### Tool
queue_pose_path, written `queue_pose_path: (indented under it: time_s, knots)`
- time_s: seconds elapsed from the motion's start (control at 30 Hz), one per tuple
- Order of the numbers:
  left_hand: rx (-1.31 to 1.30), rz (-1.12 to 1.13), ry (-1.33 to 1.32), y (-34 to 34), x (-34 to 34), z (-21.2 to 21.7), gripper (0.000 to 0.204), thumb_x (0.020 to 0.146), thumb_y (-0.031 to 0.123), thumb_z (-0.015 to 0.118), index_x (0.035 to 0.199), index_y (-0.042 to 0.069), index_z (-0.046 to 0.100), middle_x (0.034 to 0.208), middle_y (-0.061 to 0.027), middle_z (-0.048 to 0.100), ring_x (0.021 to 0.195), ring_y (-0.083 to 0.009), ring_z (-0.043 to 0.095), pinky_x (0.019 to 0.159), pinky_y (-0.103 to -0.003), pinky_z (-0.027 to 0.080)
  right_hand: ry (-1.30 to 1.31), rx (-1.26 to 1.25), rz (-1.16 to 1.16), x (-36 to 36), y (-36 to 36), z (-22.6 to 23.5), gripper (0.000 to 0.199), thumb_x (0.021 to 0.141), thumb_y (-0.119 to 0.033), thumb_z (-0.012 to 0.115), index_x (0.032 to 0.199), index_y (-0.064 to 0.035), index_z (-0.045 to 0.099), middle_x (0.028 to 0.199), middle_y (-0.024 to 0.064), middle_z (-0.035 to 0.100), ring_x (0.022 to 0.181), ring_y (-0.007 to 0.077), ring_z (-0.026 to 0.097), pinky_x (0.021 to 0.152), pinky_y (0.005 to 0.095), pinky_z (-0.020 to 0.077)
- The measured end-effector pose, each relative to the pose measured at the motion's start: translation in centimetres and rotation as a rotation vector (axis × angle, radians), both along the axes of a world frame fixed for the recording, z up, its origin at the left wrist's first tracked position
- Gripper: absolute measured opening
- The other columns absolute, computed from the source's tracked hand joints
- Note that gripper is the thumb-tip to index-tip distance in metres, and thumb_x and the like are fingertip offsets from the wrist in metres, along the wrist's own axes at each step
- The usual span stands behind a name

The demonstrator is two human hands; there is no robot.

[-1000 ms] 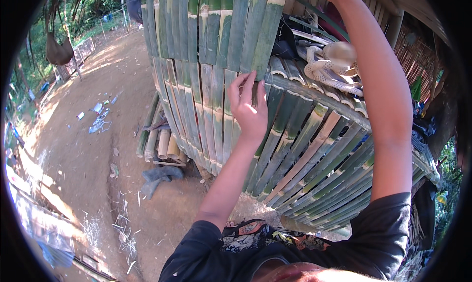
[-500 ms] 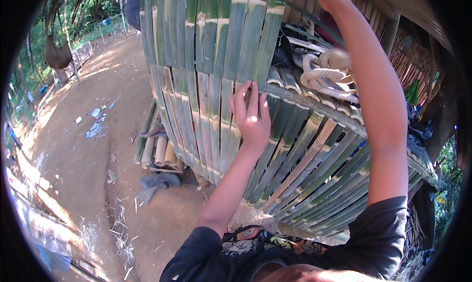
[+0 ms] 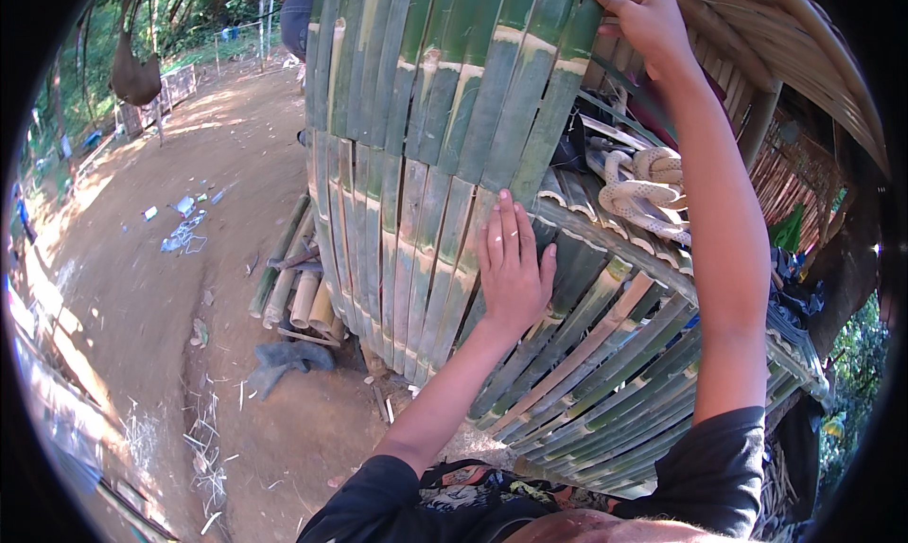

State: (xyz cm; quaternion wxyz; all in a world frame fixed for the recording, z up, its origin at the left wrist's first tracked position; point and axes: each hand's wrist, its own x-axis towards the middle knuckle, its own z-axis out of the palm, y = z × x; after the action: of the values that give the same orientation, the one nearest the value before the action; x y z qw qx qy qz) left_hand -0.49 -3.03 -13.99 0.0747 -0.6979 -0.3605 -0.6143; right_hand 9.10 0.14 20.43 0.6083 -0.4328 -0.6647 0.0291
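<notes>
Upright split-bamboo slats (image 3: 445, 231) form a green wall in front of me, with pale bands at the joints. My left hand (image 3: 515, 269) lies open against the wall, fingers stretched upward over the outermost slats at the corner. Higher up, my right hand (image 3: 653, 23) holds the right edge of the end bamboo slat (image 3: 549, 98). Its thumb side shows on the front and the other fingers are partly hidden. Right of the corner, a lower bamboo slat wall (image 3: 596, 354) runs away under a ledge.
On the ledge lies a coiled beige, spotted rope-like length (image 3: 643, 188) among dark cloth. Cut bamboo poles (image 3: 298, 297) and a grey cloth (image 3: 288, 363) are on the dirt ground. A person's dark clothing (image 3: 299, 18) shows behind the wall. Litter (image 3: 184, 226) lies farther left.
My left hand has gone from bent fingertips on the slats to lying flatter at the corner. The view has shifted, bringing my right hand at the slat's edge more fully into sight.
</notes>
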Motion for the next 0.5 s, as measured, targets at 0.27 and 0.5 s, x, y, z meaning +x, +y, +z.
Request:
queue_pose_path:
  time_s: [0.27, 0.5]
  knots:
    - [-0.030, -0.016, -0.017, -0.6, 0.1, 0.3, 0.070, 0.102, 0.024, 0.054, 0.155, -0.014, 0.028, 0.165, -0.0312, 0.024, 0.152, -0.0480, 0.024, 0.121, -0.056, 0.023, -0.130, 0.129, 0.054, 1.9, 1.1, -0.6, 0.017, 0.097, -0.011, 0.071, 0.108, 0.0021, 0.074, 0.089, 0.0055, 0.074, 0.073, 0.0139, 0.067, 0.064, 0.0306, 0.0521]
    - [-0.026, -0.054, -0.047, -0.1, 0.0, 0.0, 0.070, 0.103, 0.024, 0.053, 0.156, -0.012, 0.027, 0.166, -0.0300, 0.023, 0.154, -0.0480, 0.022, 0.121, -0.057, 0.022, -0.060, -0.019, -0.009, 0.3, 0.0, 1.1, 0.017, 0.099, -0.014, 0.071, 0.107, 0.0008, 0.073, 0.083, 0.0061, 0.073, 0.060, 0.0136, 0.062, 0.056, 0.0313, 0.0492]
